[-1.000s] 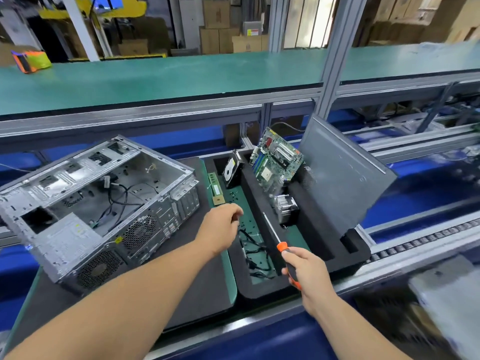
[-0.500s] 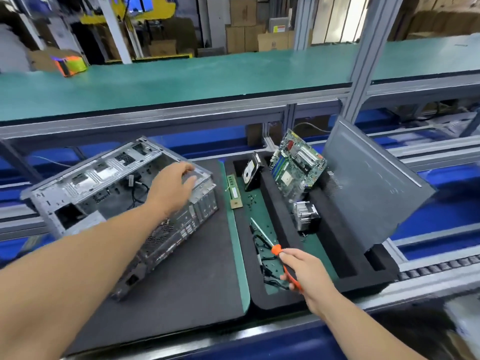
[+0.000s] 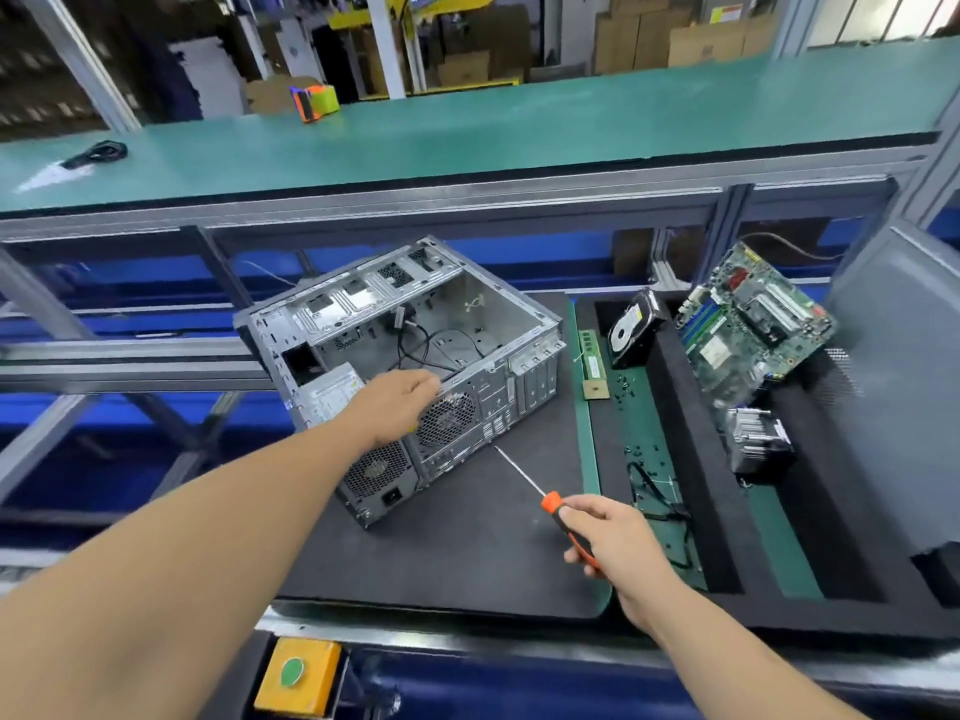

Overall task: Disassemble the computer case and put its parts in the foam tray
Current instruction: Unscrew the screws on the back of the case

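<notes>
- Holding the screwdriver (image 3: 545, 504) by its orange-and-black handle, our right hand (image 3: 613, 537) is curled round it over the black mat (image 3: 467, 553); a moment ago that hand sat over the foam tray's cable slot, so the tool has come back across the green strip, and its tip now points at the case's rear panel.
- Our left hand (image 3: 397, 405) has dropped from the top rail to the near rear edge of the computer case (image 3: 405, 356), by the fan grille; its fingers curl over the rim, gripping it. We judge the next part is being lined up: the power supply (image 3: 376, 472) and loose cables are still inside.
- Room is good on the mat in front of the case; the mat's near edge lies just beside our right wrist.
- Farther right, the foam tray (image 3: 670, 407) already holds the memory stick (image 3: 592, 356), hard drive (image 3: 631, 330), motherboard (image 3: 748, 324), heatsink (image 3: 758, 444) and side panel (image 3: 898, 407), so free slots look few.
</notes>
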